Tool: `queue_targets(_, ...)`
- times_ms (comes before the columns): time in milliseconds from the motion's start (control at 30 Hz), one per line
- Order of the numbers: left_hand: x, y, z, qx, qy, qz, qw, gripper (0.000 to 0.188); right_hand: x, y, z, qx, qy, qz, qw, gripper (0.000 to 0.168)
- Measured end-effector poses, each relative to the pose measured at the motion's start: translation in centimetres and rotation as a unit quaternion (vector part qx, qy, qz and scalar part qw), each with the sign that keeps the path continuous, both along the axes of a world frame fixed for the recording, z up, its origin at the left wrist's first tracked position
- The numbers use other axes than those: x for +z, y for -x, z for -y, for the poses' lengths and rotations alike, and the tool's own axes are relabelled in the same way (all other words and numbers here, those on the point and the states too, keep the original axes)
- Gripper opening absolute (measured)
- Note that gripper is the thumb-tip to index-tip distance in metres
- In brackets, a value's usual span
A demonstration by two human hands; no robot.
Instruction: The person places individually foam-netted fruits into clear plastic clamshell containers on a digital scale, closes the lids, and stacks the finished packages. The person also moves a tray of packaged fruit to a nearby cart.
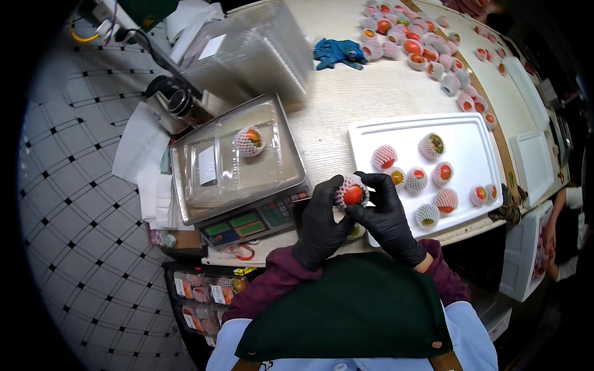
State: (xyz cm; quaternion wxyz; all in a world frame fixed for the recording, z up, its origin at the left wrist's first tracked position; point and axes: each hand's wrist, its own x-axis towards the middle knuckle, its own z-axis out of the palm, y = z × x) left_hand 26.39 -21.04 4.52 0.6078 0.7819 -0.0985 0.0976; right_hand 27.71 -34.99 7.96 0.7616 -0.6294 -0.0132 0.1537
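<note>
Both my hands wear black gloves. Between them is a red tomato in a white foam net sleeve. My left hand grips its left side, and my right hand pinches the net's edge on the right. To the right lies a white foam tray with several netted tomatoes, among them one with green at its top. On the left, a clear plastic clamshell box rests open on the metal pan of a digital scale. One netted tomato sits in the box.
A tall stack of clear plastic boxes stands behind the scale. Near it lie crumpled blue gloves and a heap of netted tomatoes. Filled, labelled packs sit in a crate below left. Another person's hands are at far right.
</note>
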Motion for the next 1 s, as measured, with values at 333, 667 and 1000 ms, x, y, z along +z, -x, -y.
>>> queue_targets(333,3.7,-8.1,-15.1,0.158,-0.589,0.063,0.79,0.052,-0.5,-13.0,-12.4,0.027,0.093,0.414,0.905,0.044)
queue_targets(667,-0.4,-11.4,-18.0,0.216,-0.531,0.069,0.816,0.054,-2.8,-16.3,-16.1,0.149,0.413,0.574,0.691,0.031)
queue_targets(1000,2.0,-9.4,-17.1,0.179,-0.461,0.083,0.865,0.064,-3.2,-8.8,-5.0,0.084,0.271,0.422,0.861,0.049)
